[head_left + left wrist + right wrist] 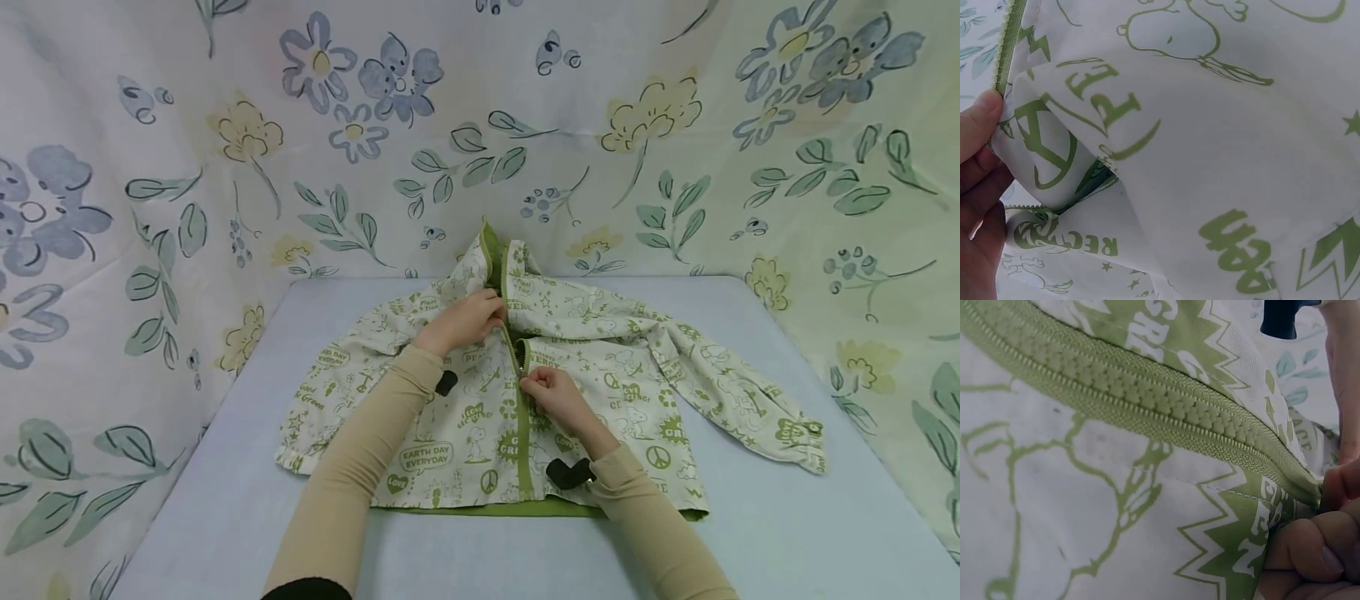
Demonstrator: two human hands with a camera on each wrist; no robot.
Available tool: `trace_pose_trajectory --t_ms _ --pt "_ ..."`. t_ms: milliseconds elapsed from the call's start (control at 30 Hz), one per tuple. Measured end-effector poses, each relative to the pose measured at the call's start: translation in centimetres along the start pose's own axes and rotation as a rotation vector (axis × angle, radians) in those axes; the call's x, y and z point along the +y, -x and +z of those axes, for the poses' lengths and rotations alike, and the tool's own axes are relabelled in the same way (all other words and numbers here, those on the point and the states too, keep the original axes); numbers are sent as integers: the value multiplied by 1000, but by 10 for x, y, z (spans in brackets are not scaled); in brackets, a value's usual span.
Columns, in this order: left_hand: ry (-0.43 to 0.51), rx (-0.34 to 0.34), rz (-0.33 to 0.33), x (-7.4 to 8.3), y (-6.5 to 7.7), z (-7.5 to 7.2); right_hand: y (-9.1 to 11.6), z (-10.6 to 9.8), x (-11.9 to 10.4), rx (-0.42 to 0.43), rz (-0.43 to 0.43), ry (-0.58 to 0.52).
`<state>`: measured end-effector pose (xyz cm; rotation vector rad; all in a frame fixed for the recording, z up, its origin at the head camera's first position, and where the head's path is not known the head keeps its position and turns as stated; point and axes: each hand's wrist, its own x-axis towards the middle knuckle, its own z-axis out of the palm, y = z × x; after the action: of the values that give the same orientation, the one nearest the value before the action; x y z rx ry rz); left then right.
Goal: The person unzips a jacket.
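A white jacket point(472, 417) with green print lies front up, its collar toward the back. Its green zipper point(1166, 403) has meshed teeth below my right hand point(558, 398); above that hand the two front edges part. The right thumb and fingers pinch the zipper at the point where the edges split, and the slider itself is hidden behind them. Higher up, my left hand point(468, 318) pinches the left front edge beside its zipper teeth. In the left wrist view, the left thumb and fingers point(982, 115) hold that edge with the cloth bulging next to them.
The jacket rests on a pale table point(225, 508), with its sleeves point(742, 400) spread to either side. A flowered cloth point(480, 133) hangs behind and around the table. Dark wrist-camera mounts point(568, 473) sit at both wrists.
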<state>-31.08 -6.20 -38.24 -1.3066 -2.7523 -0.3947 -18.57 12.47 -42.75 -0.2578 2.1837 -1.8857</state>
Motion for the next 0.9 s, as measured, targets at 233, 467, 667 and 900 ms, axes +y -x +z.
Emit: trace_pose_trajectory --t_ms 233,467,667,900 --pt "-3 3 -13 1 0 -2 -1 -1 3 5 25 -74" --pt "-21 13 -40 -2 0 -1 -10 -5 33 9 38 -97" --pt "-26 30 -54 -6 2 0 -7 -4 37 -10 19 -127" --pt "-23 43 -80 -9 3 -2 -4 -5 38 -21 24 -60"
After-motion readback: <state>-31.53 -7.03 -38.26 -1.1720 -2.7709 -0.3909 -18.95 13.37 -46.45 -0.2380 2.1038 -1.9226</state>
